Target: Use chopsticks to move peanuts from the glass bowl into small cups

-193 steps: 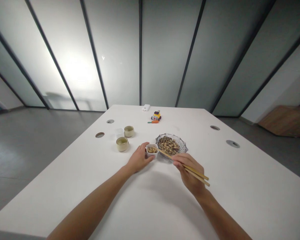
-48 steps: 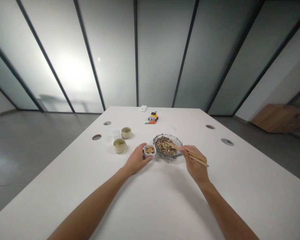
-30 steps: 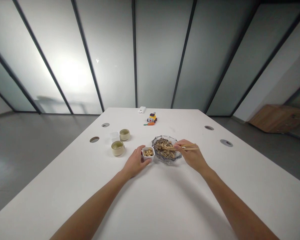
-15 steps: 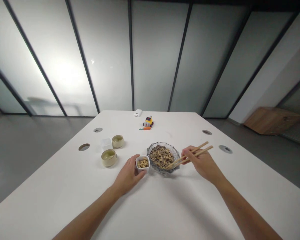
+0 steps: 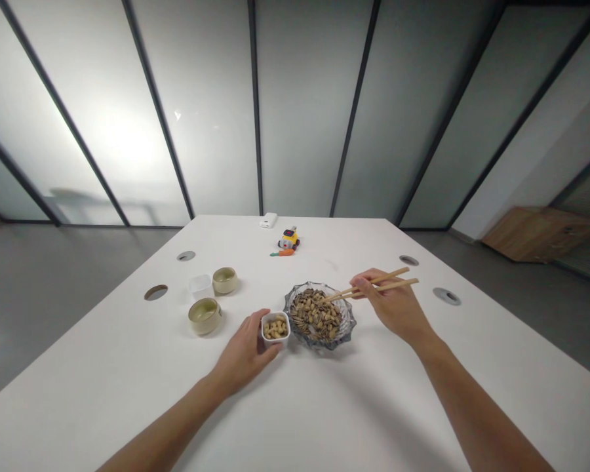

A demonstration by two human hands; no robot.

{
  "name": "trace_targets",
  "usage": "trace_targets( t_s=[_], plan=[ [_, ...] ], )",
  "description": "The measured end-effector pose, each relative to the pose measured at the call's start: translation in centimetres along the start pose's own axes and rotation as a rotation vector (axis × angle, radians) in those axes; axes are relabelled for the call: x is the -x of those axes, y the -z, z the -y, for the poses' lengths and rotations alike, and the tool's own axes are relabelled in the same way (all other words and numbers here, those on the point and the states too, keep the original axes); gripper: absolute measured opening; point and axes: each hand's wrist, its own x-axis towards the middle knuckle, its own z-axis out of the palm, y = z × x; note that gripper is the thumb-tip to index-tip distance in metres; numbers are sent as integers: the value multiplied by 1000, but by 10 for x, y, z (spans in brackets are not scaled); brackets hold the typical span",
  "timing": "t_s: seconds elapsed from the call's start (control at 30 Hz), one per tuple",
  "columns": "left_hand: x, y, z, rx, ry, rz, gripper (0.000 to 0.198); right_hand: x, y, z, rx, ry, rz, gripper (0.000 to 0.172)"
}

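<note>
My left hand (image 5: 243,354) holds a small white cup of peanuts (image 5: 275,328) on the white table (image 5: 324,406). Right beside the cup stands a glass bowl (image 5: 319,316) filled with striped seeds. My right hand (image 5: 396,307) grips a pair of wooden chopsticks (image 5: 373,285); their tips reach over the far right part of the bowl, just above the seeds. I cannot tell whether anything is pinched between the tips.
Two beige ceramic cups (image 5: 205,315) (image 5: 225,280) and a small clear container (image 5: 200,286) sit to the left. A small toy car (image 5: 288,237), an orange carrot toy (image 5: 281,252) and a white box (image 5: 268,220) lie at the far edge. Round cable holes (image 5: 156,292) (image 5: 446,296) dot both sides.
My right hand has swung the chopsticks from the bowl's near right edge toward its far right part. The view has shifted slightly right; the left hand stays on the peanut cup.
</note>
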Motion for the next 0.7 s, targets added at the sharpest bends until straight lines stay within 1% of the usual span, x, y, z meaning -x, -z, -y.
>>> trace_targets(
  t_s=[0.1, 0.2, 0.27, 0.33, 0.4, 0.5, 0.63, 0.7],
  plan=[
    [-1, 1, -2, 4, -5, -3, 62, 3, -1, -1, -46, -37, 27, 49],
    [-1, 2, -3, 3, -5, 4, 61, 7, -10, 2, -112, -74, 96, 46],
    [-1, 2, -4, 1, -7, 10, 61, 10, -17, 6, -123, -68, 150, 42],
    [-1, 2, -3, 2, -11, 7, 61, 12, -23, 10, -92, -26, 174, 38],
    [-1, 2, -3, 4, -16, 1, 60, 14, -26, 13, -66, 5, 173, 36],
    [-1, 3, -4, 6, -17, 11, 60, 16, -28, 12, -72, -7, 170, 36],
    [-1, 3, -5, 8, -21, 21, 61, 17, -24, 9, -82, -11, 155, 40],
    [-1, 3, -4, 4, -23, 23, 61, 17, -20, 8, -140, -52, 128, 43]
  ],
)
